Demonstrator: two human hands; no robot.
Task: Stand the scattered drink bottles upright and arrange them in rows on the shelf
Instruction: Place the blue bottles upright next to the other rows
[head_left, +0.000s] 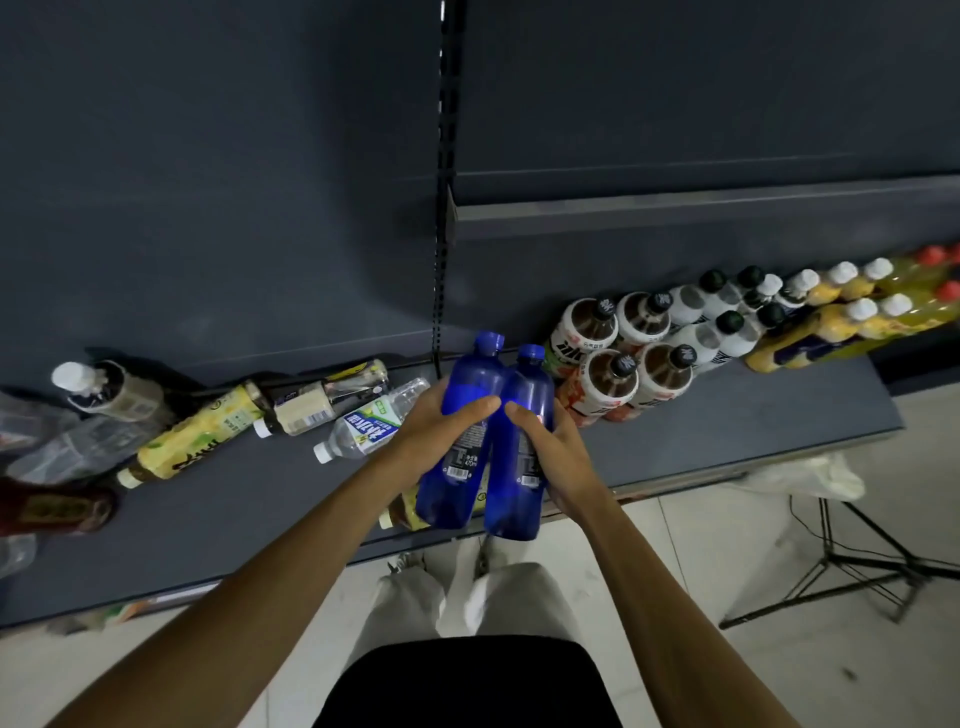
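Two blue bottles are held side by side above the front of the dark shelf (727, 426). My left hand (431, 431) grips the left blue bottle (462, 467), and my right hand (550, 447) grips the right blue bottle (519, 467). Both point caps-away, toward the shelf's back wall. To the right stand rows of upright bottles: brown ones with white-and-orange labels (608, 389), white ones with dark caps (722, 332) and yellow ones (831, 322). On the left, bottles lie scattered: a yellow-labelled tea bottle (192, 441), a clear water bottle (369, 421) and a pale bottle (317, 400).
More fallen bottles and crumpled clear plastic (62, 441) crowd the shelf's far left, with a dark red bottle (52, 509) by its front edge. Another bottle (402, 512) lies under the blue ones. A tripod (857, 561) and a white bag (810, 475) stand on the tiled floor at right.
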